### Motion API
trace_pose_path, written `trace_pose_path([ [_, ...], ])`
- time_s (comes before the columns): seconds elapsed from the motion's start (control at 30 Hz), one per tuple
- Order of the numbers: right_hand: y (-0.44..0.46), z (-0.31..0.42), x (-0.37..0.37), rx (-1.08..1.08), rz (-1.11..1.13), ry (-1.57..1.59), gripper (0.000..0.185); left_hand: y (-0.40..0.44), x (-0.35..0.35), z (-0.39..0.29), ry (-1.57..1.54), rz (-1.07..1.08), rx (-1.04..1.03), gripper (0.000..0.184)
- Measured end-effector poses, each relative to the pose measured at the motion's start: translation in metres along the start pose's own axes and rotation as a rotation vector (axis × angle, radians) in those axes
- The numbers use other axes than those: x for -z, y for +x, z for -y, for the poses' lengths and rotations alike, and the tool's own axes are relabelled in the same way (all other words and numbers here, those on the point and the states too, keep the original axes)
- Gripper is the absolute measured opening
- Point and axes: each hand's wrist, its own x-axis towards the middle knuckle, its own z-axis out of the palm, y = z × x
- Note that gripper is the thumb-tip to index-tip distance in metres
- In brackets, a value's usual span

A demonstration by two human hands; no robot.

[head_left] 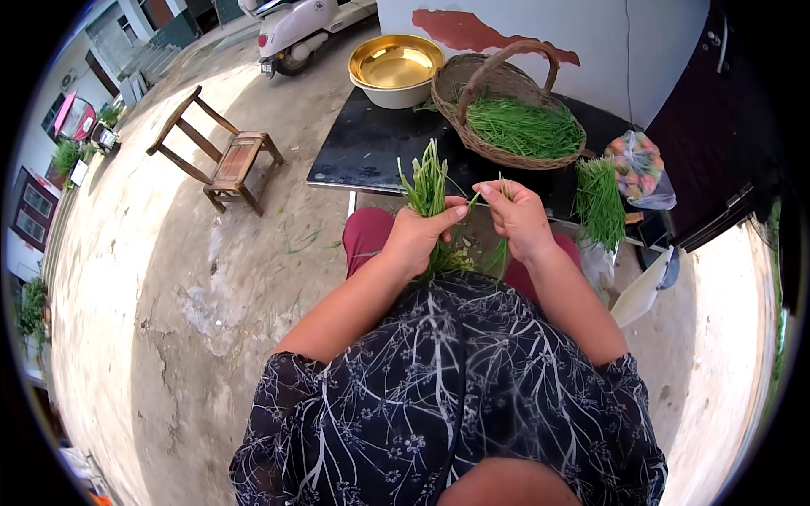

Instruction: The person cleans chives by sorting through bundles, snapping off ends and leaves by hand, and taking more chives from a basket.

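My left hand (415,236) is closed around an upright bunch of green chives (428,187), with the cut stem ends pointing up past the fingers. To its right, my right hand (521,221) pinches a few thin chive stalks (503,251) between thumb and fingers, and part of them hangs below the hand. Both hands are close together above my lap, in front of the table edge. Beyond them, a wicker basket (469,139) with a tall handle holds a heap of cut green chives (530,126).
On the black table (359,148) stand a gold basin (395,66) over a white basin (392,96). At its right lie another chive bundle (600,201) and a plastic bag of round fruit (638,164). A wooden chair (238,162) and a parked scooter (297,40) stand to the left.
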Motion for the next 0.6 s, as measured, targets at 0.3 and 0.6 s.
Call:
trace_pose_path([
  [0.3,-0.003,-0.006,-0.009,0.081,0.057,-0.041,0.011,-0.001,-0.003,0.005,-0.006,0.045,0.062,0.015],
  [0.6,0.0,-0.011,-0.007,0.129,0.213,-0.116,0.014,-0.002,-0.001,0.002,-0.047,0.146,0.074,0.014],
])
